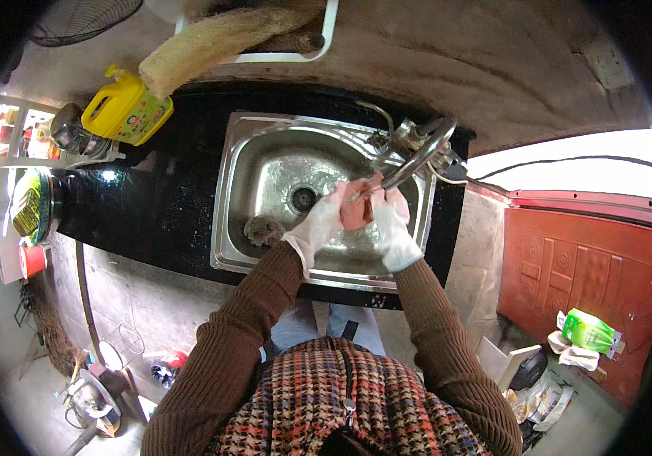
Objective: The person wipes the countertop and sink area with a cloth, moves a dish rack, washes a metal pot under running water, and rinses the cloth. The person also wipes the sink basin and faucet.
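Observation:
My left hand [318, 228] and my right hand [393, 225], both in thin whitish gloves, reach over a steel sink [221, 205]. Between them they hold a soft-looking pinkish-red piece [356, 205]; whether it is meat or cloth I cannot make out. The left fingers close on its left side, the right fingers on its right. Just above it ends the curved spout of a metal faucet [425, 158]. A grey-brown scrubber [263, 230] lies in the basin by my left wrist, near the round drain [303, 200].
A black counter [143, 213] surrounds the sink. On its far left stand a yellow jug [130, 112] and metal bowls [75, 129]. A tan loofah [204, 45] hangs beyond the jug. To the right, a green package [588, 333] lies against a red panel [561, 273].

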`<state>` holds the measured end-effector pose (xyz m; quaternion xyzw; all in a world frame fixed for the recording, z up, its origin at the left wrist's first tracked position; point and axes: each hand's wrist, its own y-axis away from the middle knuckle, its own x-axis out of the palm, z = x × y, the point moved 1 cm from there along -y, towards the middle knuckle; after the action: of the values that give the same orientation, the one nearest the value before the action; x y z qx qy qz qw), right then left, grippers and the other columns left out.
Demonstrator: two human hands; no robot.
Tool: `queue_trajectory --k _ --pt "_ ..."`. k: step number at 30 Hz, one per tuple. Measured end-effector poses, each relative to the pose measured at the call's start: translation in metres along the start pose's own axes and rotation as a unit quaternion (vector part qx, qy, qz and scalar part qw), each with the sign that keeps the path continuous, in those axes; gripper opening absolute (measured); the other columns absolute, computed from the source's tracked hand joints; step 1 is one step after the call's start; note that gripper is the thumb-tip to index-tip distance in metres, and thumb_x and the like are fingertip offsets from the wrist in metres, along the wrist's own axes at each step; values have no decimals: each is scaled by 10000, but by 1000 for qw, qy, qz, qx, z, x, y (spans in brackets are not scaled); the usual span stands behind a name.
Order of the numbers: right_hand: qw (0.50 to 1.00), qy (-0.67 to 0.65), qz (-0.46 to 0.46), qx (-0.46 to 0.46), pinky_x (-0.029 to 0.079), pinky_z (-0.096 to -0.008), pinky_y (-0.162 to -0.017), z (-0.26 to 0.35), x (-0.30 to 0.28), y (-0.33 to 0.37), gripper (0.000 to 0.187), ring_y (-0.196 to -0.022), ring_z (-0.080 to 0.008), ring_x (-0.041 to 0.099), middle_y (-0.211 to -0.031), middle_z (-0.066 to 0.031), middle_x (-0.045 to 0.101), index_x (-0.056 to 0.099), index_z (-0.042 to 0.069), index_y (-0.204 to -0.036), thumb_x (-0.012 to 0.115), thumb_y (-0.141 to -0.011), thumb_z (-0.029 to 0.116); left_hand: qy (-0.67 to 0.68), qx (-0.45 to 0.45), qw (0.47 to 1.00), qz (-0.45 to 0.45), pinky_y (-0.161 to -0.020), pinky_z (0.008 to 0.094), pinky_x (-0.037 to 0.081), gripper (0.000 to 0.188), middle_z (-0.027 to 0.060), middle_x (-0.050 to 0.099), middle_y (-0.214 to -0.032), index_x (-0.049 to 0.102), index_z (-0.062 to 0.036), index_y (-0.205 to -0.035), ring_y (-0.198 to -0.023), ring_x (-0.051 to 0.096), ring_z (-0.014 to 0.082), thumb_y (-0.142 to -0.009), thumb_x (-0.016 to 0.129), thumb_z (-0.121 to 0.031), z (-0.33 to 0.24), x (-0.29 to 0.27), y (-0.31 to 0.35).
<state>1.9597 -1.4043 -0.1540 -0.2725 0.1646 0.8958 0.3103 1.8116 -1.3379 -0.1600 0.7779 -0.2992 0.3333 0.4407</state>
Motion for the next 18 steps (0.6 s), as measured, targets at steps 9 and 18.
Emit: queue_trajectory --k 9,18 --pt "929 18 220 -296 523 -396 -658 -12 -26 67 293 -646 -306 632 -716 -117 665 658 52 -725 716 -984 175 3 59 997 -57 -1050 509 554 483 167 555 -1483 384 -70 -1593 -1243 643 322 -1125 445 -177 -25 -32 1" --pt "916 -319 245 -11 532 -280 -907 -43 -12 14 460 -991 -127 644 -1163 -49 674 522 27 -1441 683 -1017 105 41 21 998 44 -1103 443 541 413 213 591 -1453 474 85 -1480 -1247 661 324 -1084 379 11 -23 -19 8"
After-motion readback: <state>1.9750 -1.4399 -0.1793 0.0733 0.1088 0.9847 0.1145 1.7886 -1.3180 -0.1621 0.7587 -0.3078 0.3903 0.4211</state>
